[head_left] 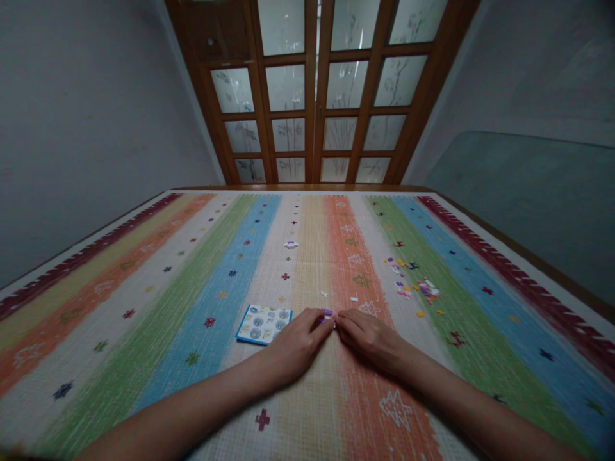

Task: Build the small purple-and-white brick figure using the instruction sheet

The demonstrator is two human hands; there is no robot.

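Observation:
My left hand (303, 334) and my right hand (368, 334) meet over the middle of the striped cloth, fingertips closed around a small purple and white piece built of toy bricks (327, 314). Fingers hide much of that piece. Beside my left wrist lies an instruction leaflet (264, 324) with a blue edge and round printed pictures. Just beyond the hands are a small white brick (354, 299) and another white piece (324, 294). Farther off sits a white and purple brick piece (291, 244).
To the right, loose purple, white, pink and yellow bricks (427, 289) lie scattered in a pile. The patterned tablecloth (192, 301) covers the table. Past its far edge stands a wooden door with glass panes (314, 96); grey walls flank both sides.

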